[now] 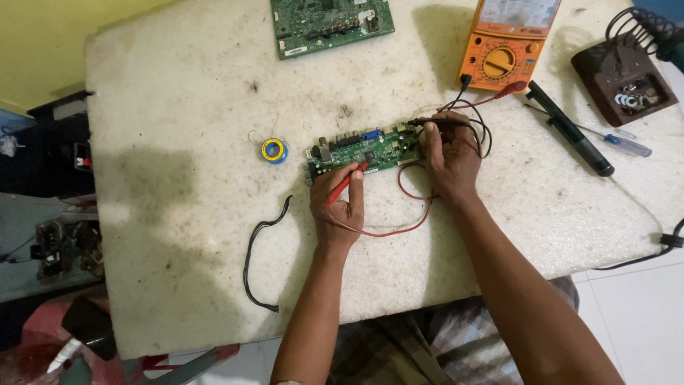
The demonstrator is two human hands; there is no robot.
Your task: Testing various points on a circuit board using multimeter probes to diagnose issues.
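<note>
We have both probes down on the long green circuit board [363, 151], which lies flat near the middle of the worn white tabletop [178, 214]. Our left hand [338, 203] pinches the red probe [347, 183] between closed fingers, tip angled onto the board's near edge; our right hand [449, 153] curls its fingers tight round the black probe [436, 122] at the board's right end. Red lead [399, 229] loops between our wrists; both leads run back to the orange analogue multimeter [507, 43] at the far edge. We judge this the measuring step: contact made, reading to be taken. Next move likely calls for steady tips and a glance up at the meter. A small solder spool [274, 150] sits just left of the board, a second green board [331, 25] farther off.
</note>
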